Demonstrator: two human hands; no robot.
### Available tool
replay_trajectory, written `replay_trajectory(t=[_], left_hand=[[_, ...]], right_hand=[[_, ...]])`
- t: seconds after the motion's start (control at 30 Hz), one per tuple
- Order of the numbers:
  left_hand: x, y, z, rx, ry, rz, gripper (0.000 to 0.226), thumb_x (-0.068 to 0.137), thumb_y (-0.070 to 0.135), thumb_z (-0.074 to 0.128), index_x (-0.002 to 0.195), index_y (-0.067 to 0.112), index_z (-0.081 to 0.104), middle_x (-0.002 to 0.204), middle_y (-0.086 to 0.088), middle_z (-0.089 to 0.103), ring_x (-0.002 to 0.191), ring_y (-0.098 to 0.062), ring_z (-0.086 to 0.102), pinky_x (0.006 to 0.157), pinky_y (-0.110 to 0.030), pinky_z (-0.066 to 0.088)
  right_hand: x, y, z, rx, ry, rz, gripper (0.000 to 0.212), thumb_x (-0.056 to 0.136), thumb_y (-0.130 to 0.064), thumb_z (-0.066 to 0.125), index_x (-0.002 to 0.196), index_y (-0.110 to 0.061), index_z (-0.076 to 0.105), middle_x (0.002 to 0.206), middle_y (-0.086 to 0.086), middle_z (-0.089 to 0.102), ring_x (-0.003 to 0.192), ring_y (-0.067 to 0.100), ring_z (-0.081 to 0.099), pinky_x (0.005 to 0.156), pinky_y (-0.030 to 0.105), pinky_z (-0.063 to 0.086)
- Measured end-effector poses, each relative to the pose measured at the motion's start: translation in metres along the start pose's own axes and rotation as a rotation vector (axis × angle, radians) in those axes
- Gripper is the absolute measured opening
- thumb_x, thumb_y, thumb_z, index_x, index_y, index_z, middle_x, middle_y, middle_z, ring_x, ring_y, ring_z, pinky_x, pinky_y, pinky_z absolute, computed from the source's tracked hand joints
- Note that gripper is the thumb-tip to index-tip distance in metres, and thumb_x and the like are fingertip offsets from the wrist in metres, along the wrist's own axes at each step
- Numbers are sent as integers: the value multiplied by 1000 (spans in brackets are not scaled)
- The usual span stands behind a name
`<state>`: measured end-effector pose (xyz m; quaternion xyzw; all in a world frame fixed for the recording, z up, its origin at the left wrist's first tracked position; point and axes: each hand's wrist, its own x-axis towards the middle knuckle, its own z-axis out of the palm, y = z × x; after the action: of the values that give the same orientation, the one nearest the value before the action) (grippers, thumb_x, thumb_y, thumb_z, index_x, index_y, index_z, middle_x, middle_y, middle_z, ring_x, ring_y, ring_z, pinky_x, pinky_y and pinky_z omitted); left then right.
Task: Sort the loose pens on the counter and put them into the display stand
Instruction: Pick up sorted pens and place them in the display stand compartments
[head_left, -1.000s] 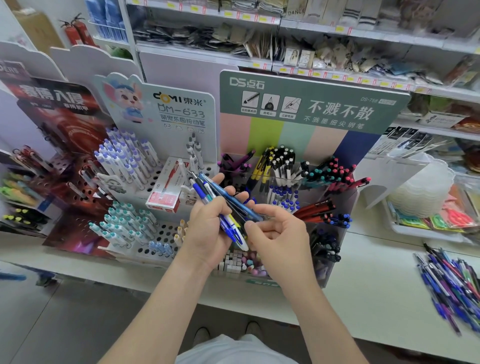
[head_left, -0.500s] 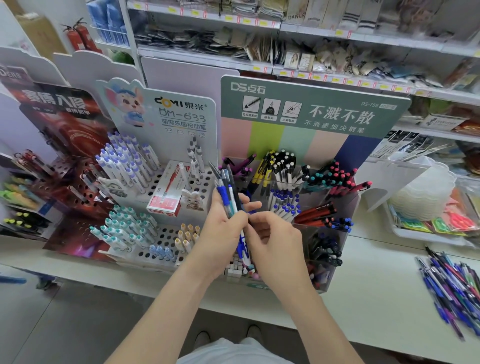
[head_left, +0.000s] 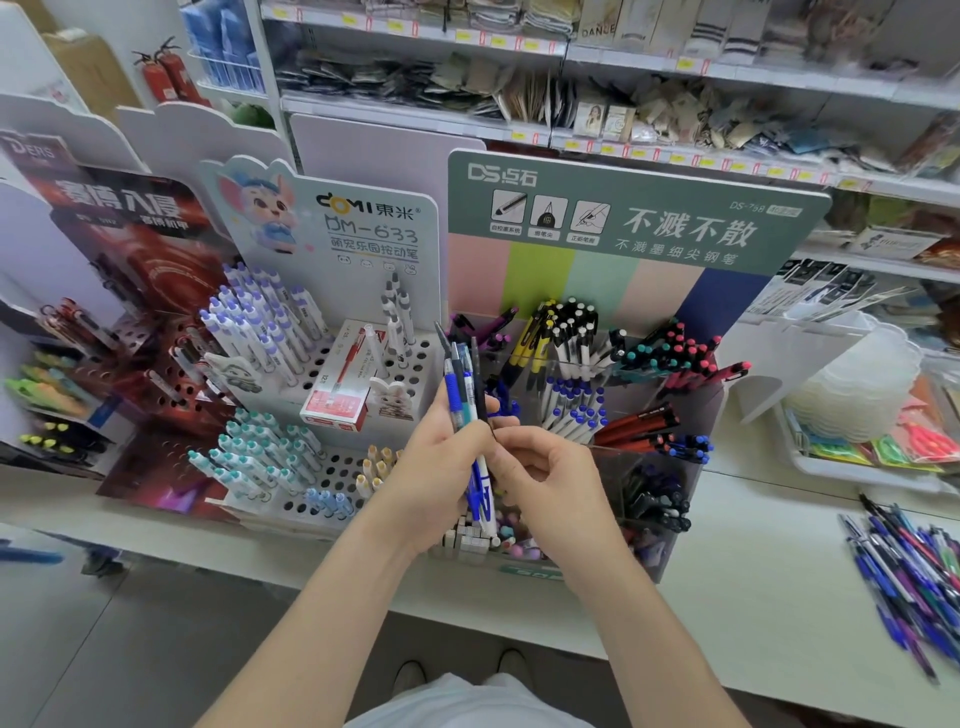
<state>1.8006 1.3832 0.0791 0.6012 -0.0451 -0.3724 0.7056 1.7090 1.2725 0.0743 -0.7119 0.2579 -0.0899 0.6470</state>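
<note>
A bundle of pens (head_left: 464, 397), mostly blue with one dark, stands nearly upright in the left hand (head_left: 441, 470), whose fingers wrap around its middle. The right hand (head_left: 548, 480) meets it from the other side, fingers curled and pinching the bundle just beside the left thumb. Both hands are in front of the green-headed display stand (head_left: 623, 218), above its clear compartments. More loose pens (head_left: 914, 566) lie heaped on the white counter (head_left: 753, 597), well to the right.

one left hand (head_left: 434, 470), one right hand (head_left: 553, 475), one held pen bundle (head_left: 460, 395), two fire extinguishers (head_left: 167, 78), one red box (head_left: 337, 392).
</note>
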Motion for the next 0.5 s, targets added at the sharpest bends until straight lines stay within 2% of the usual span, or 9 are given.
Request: replay_trajectory(t=[0.07, 0.13, 0.23, 0.3, 0.37, 0.43, 0.5], left_hand=[[-1, 1, 0, -21, -14, -21, 48, 97, -10, 44, 136, 16, 56, 123, -21, 69, 108, -28, 71, 84, -50, 65], [0, 1, 0, -23, -16, -31, 50, 97, -10, 45, 139, 15, 55, 126, -21, 67, 111, -29, 71, 79, -42, 63], [0, 1, 0, -27, 2, -32, 47, 95, -12, 45, 135, 10, 57, 128, -25, 65, 122, -37, 68, 90, -45, 63], [0, 1, 3, -53, 20, -23, 42, 94, -13, 43, 127, 8, 60, 124, -27, 63, 123, -39, 67, 99, -53, 61], [0, 1, 7, -91, 54, 2, 39, 93, -14, 41, 117, 10, 61, 113, -20, 63, 111, -34, 68, 102, -56, 59], [2, -2, 10, -74, 111, 20, 36, 94, -13, 42, 113, 11, 60, 106, -13, 64, 103, -27, 69, 95, -49, 62], [4, -7, 9, -43, 139, 21, 35, 95, -10, 44, 115, 13, 61, 105, -13, 70, 107, -31, 73, 92, -47, 62]], right_hand=[[1, 0, -2, -7, -68, 54, 15, 101, -38, 69, 106, -27, 78, 98, -6, 81, 91, 14, 75, 77, 23, 61], [2, 2, -3, -73, -108, 67, 21, 104, -43, 63, 104, -28, 77, 94, -3, 80, 88, 9, 72, 76, 23, 58], [3, 5, 3, -106, -71, 69, 26, 105, -45, 61, 97, -25, 76, 93, 3, 79, 77, 14, 67, 74, 40, 56], [3, 8, 8, -127, -11, 45, 26, 105, -44, 62, 95, -22, 74, 86, -1, 77, 63, 11, 63, 64, 41, 54], [2, 11, 12, -151, 39, 11, 23, 105, -44, 61, 97, -25, 71, 76, -3, 73, 55, 4, 55, 55, 34, 47], [-1, 11, 14, -201, 83, -21, 17, 107, -41, 59, 100, -29, 69, 70, -11, 69, 54, 1, 53, 55, 22, 41], [-4, 12, 16, -289, 123, -68, 13, 108, -36, 58, 101, -31, 68, 69, -17, 68, 58, 2, 56, 57, 19, 40]])
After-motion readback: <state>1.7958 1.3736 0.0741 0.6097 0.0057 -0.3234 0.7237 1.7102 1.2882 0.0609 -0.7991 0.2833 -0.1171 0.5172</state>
